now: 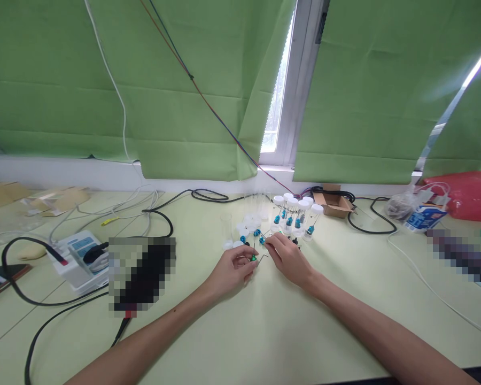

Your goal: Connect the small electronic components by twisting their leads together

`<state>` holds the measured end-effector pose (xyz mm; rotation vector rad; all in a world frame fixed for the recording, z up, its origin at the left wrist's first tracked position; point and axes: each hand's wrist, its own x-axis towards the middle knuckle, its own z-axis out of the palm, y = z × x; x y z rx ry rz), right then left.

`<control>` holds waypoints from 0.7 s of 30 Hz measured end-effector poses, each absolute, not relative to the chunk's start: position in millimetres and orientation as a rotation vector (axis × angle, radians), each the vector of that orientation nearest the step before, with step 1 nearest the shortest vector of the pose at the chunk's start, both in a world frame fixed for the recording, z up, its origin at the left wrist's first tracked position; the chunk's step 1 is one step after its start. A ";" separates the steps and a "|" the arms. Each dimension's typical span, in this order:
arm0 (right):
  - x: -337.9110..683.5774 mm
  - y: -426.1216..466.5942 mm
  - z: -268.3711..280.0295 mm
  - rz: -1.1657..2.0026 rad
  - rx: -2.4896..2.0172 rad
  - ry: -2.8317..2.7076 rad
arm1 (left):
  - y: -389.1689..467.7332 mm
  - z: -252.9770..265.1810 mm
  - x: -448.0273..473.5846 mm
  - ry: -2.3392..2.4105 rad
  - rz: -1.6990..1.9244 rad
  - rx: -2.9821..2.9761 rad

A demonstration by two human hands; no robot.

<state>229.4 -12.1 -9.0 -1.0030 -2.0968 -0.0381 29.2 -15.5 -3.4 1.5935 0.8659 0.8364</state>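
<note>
My left hand [233, 267] is closed, its fingertips pinching a small green metal part [254, 258] with a thin rod standing up from it. Beside those fingertips shows an L-shaped hex key [263, 258]; whether the hand also grips it I cannot tell. To the right, my right hand [291, 258] has its fingertips pressed together at a small blue part [262, 241] low over the table. Another blue part [257, 232] lies just behind. Several clear tubes with white caps [292, 202] stand upright beyond my right hand, blue parts with rods inside them.
Clear tubes [226, 227] and loose white caps stand behind my hands. An open cardboard box [332, 203] sits by the wall near black cables. At left are a white power strip [78, 262] and cords; at right, a blue-and-white carton [425, 216] and a red bag [465, 195].
</note>
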 end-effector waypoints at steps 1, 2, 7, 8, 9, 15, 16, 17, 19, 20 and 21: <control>229.3 -11.8 -9.8 -0.032 -0.999 -2.093 | -15.7 -3.0 29.2 0.868 0.835 1.594; 229.2 -11.6 -10.6 -0.027 -0.996 -2.088 | -15.9 -2.6 29.1 0.868 0.834 1.596; 228.4 -11.0 -13.4 -0.012 -0.986 -2.076 | -15.1 -3.3 28.9 0.854 0.819 1.612; 228.2 -11.0 -13.9 -0.010 -0.983 -2.077 | -14.7 -4.1 28.8 0.855 0.818 1.614; 228.1 -10.9 -14.5 -0.006 -0.979 -2.082 | -14.2 -4.9 28.7 0.855 0.817 1.614; 228.8 -9.6 -18.6 0.048 -0.992 -2.117 | -13.7 -4.4 29.1 0.888 0.842 1.623; 229.0 -9.5 -18.8 0.053 -1.002 -2.119 | -13.8 -3.5 29.2 0.907 0.853 1.625; 229.3 -9.6 -18.8 0.054 -1.014 -2.120 | -13.9 -2.6 29.3 0.930 0.866 1.629; 229.7 -9.8 -18.4 0.051 -1.041 -2.130 | -13.7 -1.4 29.2 0.981 0.899 1.648; 229.9 -10.1 -18.2 0.049 -1.054 -2.143 | -13.3 -1.4 29.0 1.008 0.920 1.663; 230.1 -10.4 -17.9 0.048 -1.069 -2.160 | -12.8 -1.8 28.6 1.033 0.939 1.681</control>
